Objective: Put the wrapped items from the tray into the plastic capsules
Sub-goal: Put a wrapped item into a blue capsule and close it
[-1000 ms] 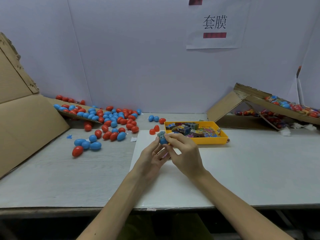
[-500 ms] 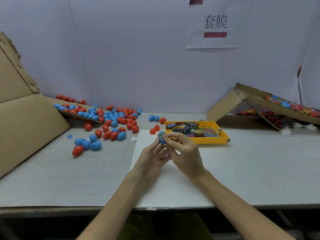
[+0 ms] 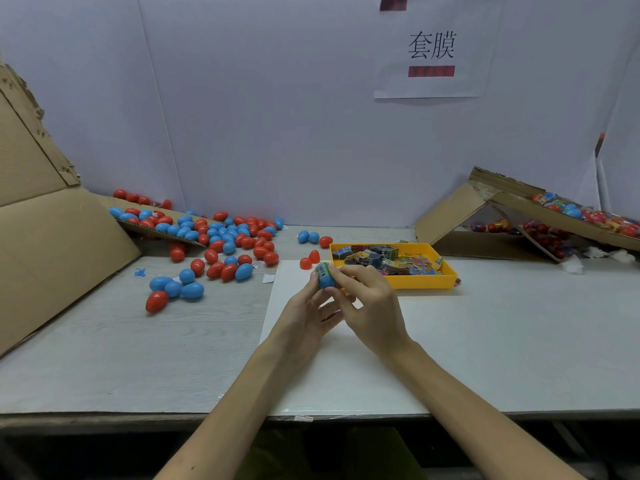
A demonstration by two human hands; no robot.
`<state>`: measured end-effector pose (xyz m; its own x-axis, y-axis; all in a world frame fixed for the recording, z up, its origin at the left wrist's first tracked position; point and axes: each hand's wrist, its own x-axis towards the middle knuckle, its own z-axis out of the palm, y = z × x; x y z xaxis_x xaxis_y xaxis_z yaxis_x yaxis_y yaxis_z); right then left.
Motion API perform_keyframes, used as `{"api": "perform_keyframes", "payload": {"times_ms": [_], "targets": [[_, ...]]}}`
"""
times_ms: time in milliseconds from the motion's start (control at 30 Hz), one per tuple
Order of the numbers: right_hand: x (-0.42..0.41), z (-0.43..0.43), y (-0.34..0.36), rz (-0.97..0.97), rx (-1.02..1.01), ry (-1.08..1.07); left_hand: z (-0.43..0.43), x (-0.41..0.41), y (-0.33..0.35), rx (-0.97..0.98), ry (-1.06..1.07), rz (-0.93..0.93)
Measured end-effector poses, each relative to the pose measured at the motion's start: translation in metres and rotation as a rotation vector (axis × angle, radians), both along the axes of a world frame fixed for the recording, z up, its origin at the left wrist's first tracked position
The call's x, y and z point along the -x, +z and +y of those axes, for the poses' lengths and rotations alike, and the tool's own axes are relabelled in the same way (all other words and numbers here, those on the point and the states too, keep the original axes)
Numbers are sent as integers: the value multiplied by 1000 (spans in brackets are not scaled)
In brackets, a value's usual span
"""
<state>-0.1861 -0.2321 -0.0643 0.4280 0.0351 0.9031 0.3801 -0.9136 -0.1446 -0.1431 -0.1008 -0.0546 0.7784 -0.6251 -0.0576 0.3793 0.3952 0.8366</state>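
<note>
A blue capsule half (image 3: 326,279) is held up over the white sheet, just left of the yellow tray (image 3: 446,273). A wrapped item (image 3: 322,269) sticks out of its top. My left hand (image 3: 308,315) grips the capsule half from below and the left. My right hand (image 3: 370,303) pinches it and the wrapped item from the right. The tray holds several wrapped items (image 3: 381,259). Two red capsule halves (image 3: 309,260) stand on the sheet behind my hands.
Loose blue and red capsules (image 3: 221,244) lie scattered at the left, spilling from a cardboard flap (image 3: 62,244). Three more capsules (image 3: 313,238) sit behind the tray. At the right, a tilted cardboard box (image 3: 519,209) holds filled capsules. The white sheet (image 3: 346,368) covers the near table.
Both hands stay together at the capsule half, shifted very slightly; the wrapped item sits a little deeper in it.
</note>
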Motion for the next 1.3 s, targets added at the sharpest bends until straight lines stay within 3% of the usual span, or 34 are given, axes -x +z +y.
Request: {"api": "perform_keyframes", "payload": {"times_ms": [467, 633, 1300], "targets": [[0, 0, -1, -6, 17, -4, -2, -2, -2, -15, 94, -24], [0, 1, -1, 16, 27, 14, -2, 0, -3, -73, 158, -166], [1, 0, 0, 22, -24, 61, 1, 0, -4, -53, 93, -205]]}}
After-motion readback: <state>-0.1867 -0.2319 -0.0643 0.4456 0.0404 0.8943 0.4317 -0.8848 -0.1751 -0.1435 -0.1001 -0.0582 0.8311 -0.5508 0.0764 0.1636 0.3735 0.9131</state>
